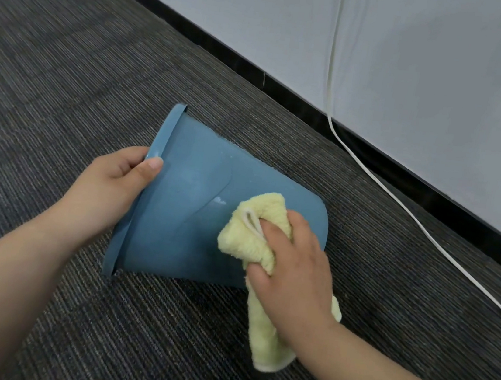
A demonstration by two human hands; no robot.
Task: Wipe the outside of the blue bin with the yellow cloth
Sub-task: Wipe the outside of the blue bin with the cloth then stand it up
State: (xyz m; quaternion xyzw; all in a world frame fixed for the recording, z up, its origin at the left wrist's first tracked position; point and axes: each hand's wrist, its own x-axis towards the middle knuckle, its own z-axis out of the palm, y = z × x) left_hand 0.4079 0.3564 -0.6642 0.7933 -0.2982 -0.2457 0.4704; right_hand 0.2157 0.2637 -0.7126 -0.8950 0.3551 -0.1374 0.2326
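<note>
Centre frame, the blue bin [176,212] lies on its side on the carpeted floor [67,70], rim towards the left. The left hand [109,184] clamps that rim, thumb on the outside, likely so the bin can't roll. The right hand [296,266] bunches the yellow cloth [249,240] tight and presses it on the wall near the base. Count: one bin, one cloth, two hands, one white cable [400,206] at right.
</note>
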